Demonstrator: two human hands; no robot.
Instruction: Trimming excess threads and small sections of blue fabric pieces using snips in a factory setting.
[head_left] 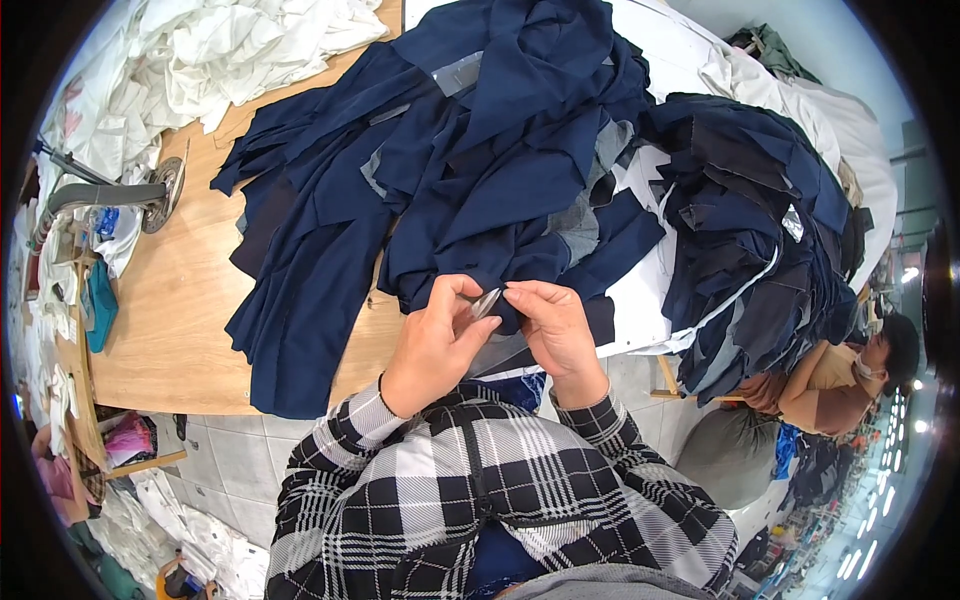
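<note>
My left hand (428,345) is closed around small metal thread snips (485,304), with the pointed blades showing between thumb and fingers. The blade tips reach toward the fingertips of my right hand (556,326). That hand pinches the edge of a dark navy cloth piece (507,319) between thumb and forefinger. Any thread at the pinch is too small to make out. Just beyond both hands lies a big heap of navy garment pieces (470,200), some showing grey inner sides. A long navy piece (305,320) hangs over the table's near edge on the left.
The wooden table (170,330) carries a metal-armed device (110,195) at left and white cloth (250,70) at the far left. A tied navy bundle (760,200) stands at right. Beyond it sits another person (835,385). A teal cloth (101,305) hangs at the left edge.
</note>
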